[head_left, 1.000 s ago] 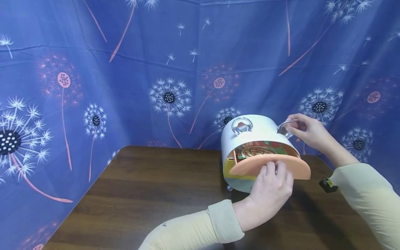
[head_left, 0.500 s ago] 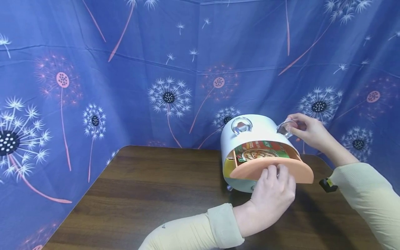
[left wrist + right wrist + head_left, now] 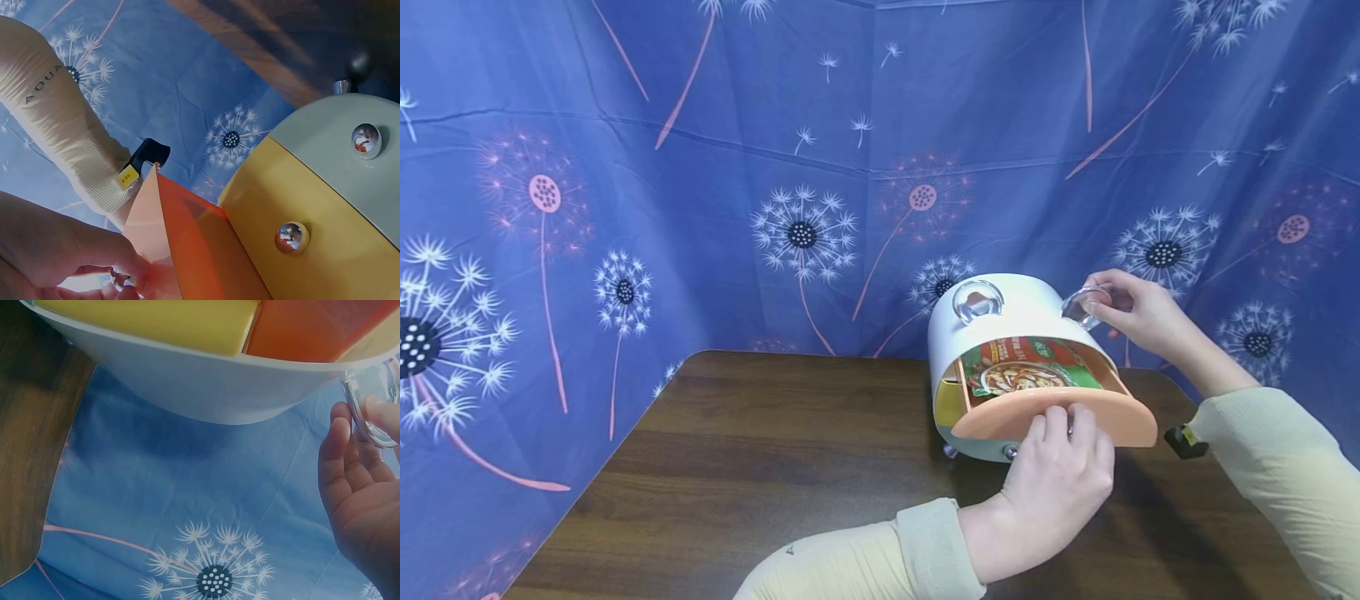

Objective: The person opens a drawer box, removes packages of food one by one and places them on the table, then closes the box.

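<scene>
Toward four o'clock of the head view, the peach drawer [image 3: 981, 425] of the white cabinet [image 3: 1022, 310] stands further out than a second ago, and more of the food packet [image 3: 1026, 373] inside it shows, so its contents seem easier to reach from above. At the cabinet's five o'clock, the left hand [image 3: 1051, 496] pinches the drawer's knob [image 3: 119, 279]; at its two o'clock, the right hand [image 3: 1138, 315] holds the clear ring [image 3: 1077, 305] as before, probably steadying the cabinet. Only the head view shows the packet. The left wrist view shows the pinch on the knob, plus the yellow drawer [image 3: 265, 206] and grey-green drawer [image 3: 328, 137], both pushed in; the right wrist view shows thumb and fingers gripping the ring from either side
</scene>
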{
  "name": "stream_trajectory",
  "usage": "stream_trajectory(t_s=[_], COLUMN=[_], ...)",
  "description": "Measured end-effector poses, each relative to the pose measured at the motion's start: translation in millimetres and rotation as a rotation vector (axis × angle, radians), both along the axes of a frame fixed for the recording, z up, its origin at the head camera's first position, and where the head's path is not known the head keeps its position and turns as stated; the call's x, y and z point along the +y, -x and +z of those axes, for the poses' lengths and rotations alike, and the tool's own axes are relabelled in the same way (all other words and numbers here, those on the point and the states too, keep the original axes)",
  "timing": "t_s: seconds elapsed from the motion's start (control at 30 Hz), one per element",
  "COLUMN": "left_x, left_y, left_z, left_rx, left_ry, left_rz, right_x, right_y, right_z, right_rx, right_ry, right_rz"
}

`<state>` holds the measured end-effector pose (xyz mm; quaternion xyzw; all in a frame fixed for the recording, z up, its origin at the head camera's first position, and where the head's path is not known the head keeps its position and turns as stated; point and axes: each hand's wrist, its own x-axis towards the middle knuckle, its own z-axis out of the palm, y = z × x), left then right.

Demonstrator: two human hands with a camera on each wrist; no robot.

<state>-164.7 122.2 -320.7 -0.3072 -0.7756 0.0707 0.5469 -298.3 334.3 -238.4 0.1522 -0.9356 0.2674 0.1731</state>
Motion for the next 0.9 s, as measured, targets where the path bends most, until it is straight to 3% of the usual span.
stream_trajectory(t_s=[0.47,0.9], left_x=[3.5,-1.9], left_y=[0.3,-1.4], left_z=[-6.0,-2.0], left_rx=[0.009,-0.008], left_ry=[-0.008,0.012], left_rz=[-0.009,-0.025], right_x=[1.6,1.3], right_y=[-0.4,-1.9], right_z=[0.2,1.2], right_rx=[-0.028,-0.007], right_ry=[-0.003,-0.009], right_rz=[-0.006,0.017])
